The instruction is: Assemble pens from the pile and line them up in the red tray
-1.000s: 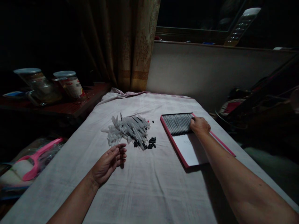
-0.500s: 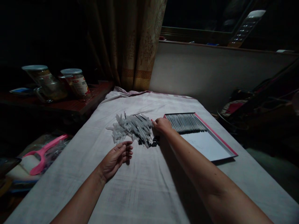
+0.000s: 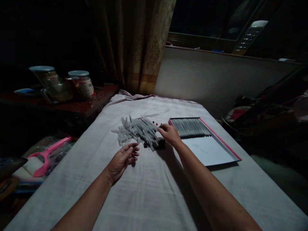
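A loose pile of clear pen barrels (image 3: 144, 130) lies mid-table, with small black pen caps (image 3: 160, 144) along its near right side. One red cap (image 3: 156, 124) sits at the far right edge of the pile. My right hand (image 3: 169, 133) is at the pile's right side, thumb and fingers drawn together; whatever is between them is too small to make out. Below the pile, my left hand (image 3: 124, 158) hovers with loosely curled fingers and holds nothing. To the right, a shallow pink-edged box (image 3: 223, 144) contains a row of black-ended pens (image 3: 190, 126) across its far part.
A pale checked cloth (image 3: 141, 199) covers the table. On a dark red side table (image 3: 91, 107) at left stand lidded jars (image 3: 83, 85) and a glass mug (image 3: 56, 91). Lower left, a pink plastic handle (image 3: 44, 157) rests among bags. A curtain (image 3: 146, 48) hangs behind.
My right hand has drawn back slightly from the pile's far right edge, uncovering the red cap and dark caps beside it. My left hand is nearly unchanged. The view has shifted a little.
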Action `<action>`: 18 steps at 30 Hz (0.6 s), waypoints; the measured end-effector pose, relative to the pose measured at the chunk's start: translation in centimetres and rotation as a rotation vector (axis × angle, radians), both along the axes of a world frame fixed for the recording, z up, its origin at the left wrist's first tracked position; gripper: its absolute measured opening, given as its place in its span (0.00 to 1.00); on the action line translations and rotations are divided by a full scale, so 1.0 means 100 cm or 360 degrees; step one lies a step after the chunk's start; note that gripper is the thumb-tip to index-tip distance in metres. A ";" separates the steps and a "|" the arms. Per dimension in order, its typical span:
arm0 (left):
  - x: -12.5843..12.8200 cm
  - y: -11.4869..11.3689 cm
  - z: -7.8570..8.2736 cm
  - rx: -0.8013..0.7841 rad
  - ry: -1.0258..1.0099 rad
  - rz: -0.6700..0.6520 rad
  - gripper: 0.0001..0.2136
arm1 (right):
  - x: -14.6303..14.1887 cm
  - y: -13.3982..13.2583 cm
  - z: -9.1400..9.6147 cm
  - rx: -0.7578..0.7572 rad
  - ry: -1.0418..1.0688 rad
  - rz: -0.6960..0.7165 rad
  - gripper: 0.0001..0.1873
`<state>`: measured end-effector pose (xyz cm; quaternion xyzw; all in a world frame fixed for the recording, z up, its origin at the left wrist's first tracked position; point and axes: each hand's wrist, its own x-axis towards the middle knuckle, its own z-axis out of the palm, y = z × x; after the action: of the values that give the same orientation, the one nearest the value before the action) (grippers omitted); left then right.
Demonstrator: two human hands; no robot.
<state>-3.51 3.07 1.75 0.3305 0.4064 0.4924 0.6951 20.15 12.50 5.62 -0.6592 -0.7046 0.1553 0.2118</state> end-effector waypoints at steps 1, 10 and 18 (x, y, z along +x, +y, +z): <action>0.001 0.001 -0.003 0.0087 0.0094 0.0088 0.20 | -0.001 -0.010 0.001 -0.0022 0.0081 0.0123 0.14; -0.003 -0.002 -0.019 0.1133 0.1473 0.0604 0.19 | -0.014 -0.062 0.014 -0.0359 0.0408 0.0858 0.08; -0.006 -0.006 -0.012 0.1344 0.2024 0.0436 0.11 | -0.002 -0.043 -0.008 -0.0302 0.0626 0.0564 0.15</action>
<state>-4.11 2.46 0.52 0.7334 0.5425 0.4026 0.0764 19.91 8.20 4.84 -0.4998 -0.7365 0.3803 0.2513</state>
